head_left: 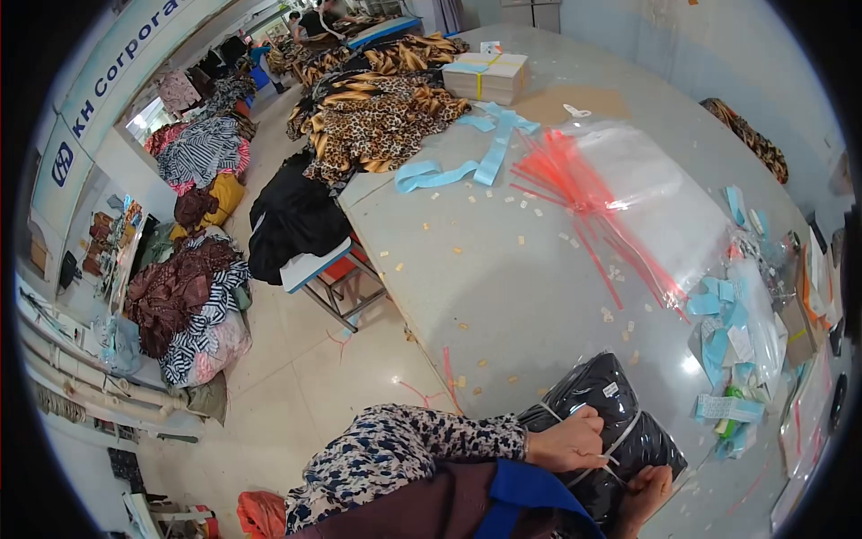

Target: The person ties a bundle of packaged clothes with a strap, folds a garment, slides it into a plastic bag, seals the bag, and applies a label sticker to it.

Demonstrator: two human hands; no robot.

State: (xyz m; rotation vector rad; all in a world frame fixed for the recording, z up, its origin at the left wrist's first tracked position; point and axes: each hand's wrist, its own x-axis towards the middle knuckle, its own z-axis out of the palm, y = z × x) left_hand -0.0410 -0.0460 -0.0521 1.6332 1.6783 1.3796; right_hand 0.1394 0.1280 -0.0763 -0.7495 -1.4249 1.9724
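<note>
On the table (503, 296), the black bundle (588, 386) lies close to me, directly under my hands; I can't tell its long axis. My left hand (569, 442), farther up, clenches the strap (624, 434); my right hand (648, 492) curls just beside, grip unclear.

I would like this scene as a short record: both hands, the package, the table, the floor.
left hand: closed on the white strap
right hand: fingers curled at the package; grip unclear
package: black, glossy, labelled
table: clear plastic, red strips, blue ribbon
floor: stool bearing black cloth; cloth piles
</note>
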